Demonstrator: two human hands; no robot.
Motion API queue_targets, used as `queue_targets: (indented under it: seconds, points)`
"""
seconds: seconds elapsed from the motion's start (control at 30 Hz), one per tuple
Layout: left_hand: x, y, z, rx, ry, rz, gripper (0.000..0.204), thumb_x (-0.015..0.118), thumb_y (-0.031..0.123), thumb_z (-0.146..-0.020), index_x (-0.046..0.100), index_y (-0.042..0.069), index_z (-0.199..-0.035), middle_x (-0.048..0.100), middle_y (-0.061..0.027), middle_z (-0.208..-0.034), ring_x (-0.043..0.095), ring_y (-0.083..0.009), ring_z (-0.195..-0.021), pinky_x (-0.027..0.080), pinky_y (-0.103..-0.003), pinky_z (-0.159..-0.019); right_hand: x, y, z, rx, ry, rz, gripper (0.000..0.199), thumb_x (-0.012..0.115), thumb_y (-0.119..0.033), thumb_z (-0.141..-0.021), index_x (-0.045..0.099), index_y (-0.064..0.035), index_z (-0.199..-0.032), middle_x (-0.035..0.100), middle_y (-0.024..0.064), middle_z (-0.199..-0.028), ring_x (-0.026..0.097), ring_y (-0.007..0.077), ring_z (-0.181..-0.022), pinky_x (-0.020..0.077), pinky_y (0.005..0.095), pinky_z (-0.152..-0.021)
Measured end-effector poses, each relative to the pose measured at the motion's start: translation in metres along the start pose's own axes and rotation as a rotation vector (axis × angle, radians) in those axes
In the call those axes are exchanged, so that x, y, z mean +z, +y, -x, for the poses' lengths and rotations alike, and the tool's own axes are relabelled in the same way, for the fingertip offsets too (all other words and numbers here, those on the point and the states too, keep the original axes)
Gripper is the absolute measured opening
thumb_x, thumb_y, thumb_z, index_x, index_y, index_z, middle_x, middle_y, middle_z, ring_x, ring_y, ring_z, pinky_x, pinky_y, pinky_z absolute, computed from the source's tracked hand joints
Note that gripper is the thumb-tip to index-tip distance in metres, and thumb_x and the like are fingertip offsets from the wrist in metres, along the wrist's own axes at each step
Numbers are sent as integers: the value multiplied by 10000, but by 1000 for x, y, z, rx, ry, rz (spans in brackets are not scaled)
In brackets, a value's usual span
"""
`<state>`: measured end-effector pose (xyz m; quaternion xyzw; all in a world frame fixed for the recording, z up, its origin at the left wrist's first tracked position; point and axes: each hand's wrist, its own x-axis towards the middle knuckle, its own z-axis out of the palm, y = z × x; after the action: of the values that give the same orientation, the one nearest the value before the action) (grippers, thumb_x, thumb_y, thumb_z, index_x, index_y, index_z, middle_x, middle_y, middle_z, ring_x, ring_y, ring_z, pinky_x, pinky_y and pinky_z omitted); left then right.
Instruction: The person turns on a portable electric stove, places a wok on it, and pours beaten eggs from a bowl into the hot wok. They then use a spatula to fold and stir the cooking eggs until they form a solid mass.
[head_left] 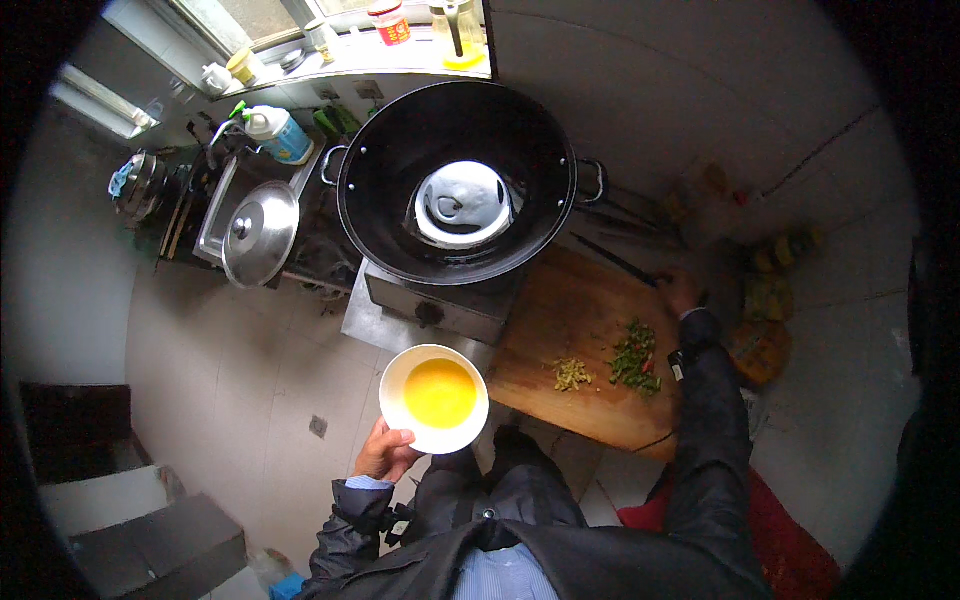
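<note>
My left hand grips a white bowl by its rim, thumb over the edge, and holds it nearly level. Yellow liquid that looks like beaten egg lies in it. Reaching over the far right of the wooden cutting board, my right hand is closed at the end of a long, narrow dark utensil; its exact kind is unclear. Chopped green pieces with some red and a small yellowish chopped heap lie on the board. Ahead, a large black wok holds a shiny pool of liquid.
The wok rests on a metal stove with a knob in front. To its left are a metal lid, a sink and a white jug-like bottle. Jars line the windowsill. Dim bottles and packages stand along the right wall.
</note>
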<state>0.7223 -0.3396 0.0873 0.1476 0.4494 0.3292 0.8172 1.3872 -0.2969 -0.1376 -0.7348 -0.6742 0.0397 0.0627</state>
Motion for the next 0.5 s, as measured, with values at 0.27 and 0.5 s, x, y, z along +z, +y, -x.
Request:
queue_targets:
  seconds: [0.27,0.5]
  points:
    - [-8,25,-15,-61,-76,-64,823,794,175,-796,381,19,-1490,557,-197,-1398,588,-346,-1295,487,-520,-1118,-79,-93,60,492,225,-610,250,674,-174,-996,744,-53,-1204,749,110,-1113,710,249,-1007,561,401,-910]
    - [-8,73,-20,-71,-135,-113,875,824,234,-784,377,6,-1501,559,-207,-1395,604,-335,-1284,495,-508,-1114,-110,-216,166,678,348,-819,240,707,-155,-972,751,-16,-1163,753,66,-1059,690,167,-990,545,327,-898]
